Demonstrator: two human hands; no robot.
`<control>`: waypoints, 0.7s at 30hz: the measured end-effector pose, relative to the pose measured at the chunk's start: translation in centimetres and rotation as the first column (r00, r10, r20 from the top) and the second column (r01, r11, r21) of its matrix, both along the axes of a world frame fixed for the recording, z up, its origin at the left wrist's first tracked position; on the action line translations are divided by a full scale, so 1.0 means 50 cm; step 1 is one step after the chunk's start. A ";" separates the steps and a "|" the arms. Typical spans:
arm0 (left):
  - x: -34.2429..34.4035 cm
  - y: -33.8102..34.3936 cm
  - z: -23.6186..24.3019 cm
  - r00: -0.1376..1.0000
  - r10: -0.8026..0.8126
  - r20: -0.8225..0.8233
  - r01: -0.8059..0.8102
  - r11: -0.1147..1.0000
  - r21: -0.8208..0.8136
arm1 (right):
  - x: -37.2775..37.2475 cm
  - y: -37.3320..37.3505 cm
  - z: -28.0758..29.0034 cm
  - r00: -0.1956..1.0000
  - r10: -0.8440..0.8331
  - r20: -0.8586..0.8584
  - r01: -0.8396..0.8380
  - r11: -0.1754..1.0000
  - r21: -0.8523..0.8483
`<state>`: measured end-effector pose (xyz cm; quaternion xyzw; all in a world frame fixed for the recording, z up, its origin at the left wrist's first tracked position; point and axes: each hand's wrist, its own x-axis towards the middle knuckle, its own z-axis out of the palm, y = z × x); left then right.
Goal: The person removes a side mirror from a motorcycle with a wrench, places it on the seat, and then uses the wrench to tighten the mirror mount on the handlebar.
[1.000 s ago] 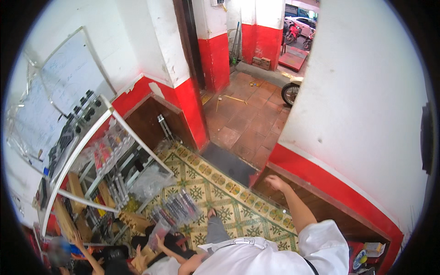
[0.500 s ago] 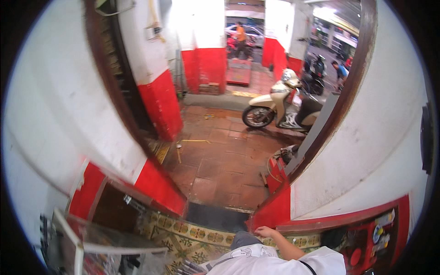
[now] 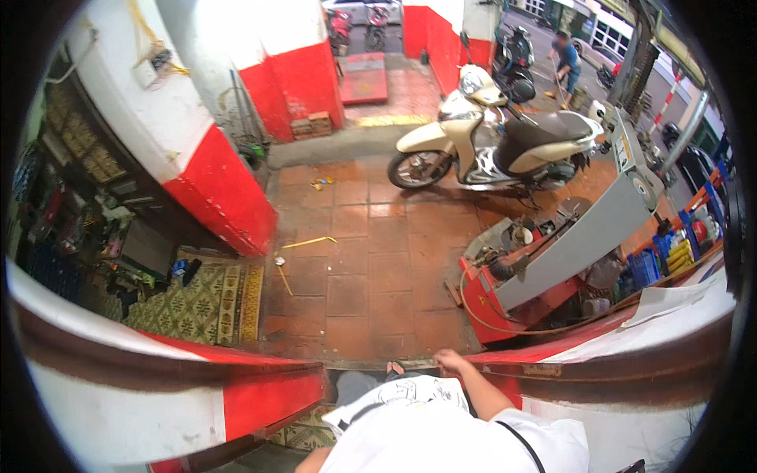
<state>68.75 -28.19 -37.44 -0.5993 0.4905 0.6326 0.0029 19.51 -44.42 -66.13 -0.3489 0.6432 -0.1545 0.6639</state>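
My right hand (image 3: pixel 450 360) hangs in front of my body beside the right side of the doorway, near the red-painted wall base (image 3: pixel 505 385). Its fingers look loosely curled, with nothing visible in them. Only a bit of my left arm (image 3: pixel 314 459) shows at the lower edge; the left hand itself is out of sight. Below me, a bare foot (image 3: pixel 395 368) in a dark sandal is at the threshold.
Ahead, a cream scooter (image 3: pixel 505 146) stands on red floor tiles (image 3: pixel 371 276). A red-and-grey machine (image 3: pixel 568 248) with a hose is at the right. Yellow strips (image 3: pixel 309 241) lie on the floor. Outside, a person (image 3: pixel 566 67) bends with a long-handled tool.
I have moved forward into the doorway, and more of the tiled area, scooter and machine shows. My right hand stays in front of me, its fingers now more curled.
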 end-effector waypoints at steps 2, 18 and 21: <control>0.003 -0.099 0.000 0.996 -0.084 0.036 0.085 0.996 -0.017 | 0.025 -0.136 0.202 0.991 -0.119 -0.053 0.121 0.992 0.042; -0.334 -1.398 -0.046 0.540 -0.797 0.270 0.842 0.511 -0.176 | -0.159 -0.432 -0.210 0.468 -0.882 0.054 0.858 0.469 0.211; -0.488 -1.533 0.013 0.388 -0.866 0.314 0.921 0.358 -0.152 | -0.116 -0.495 -0.163 0.586 -0.806 -0.079 0.810 0.581 0.076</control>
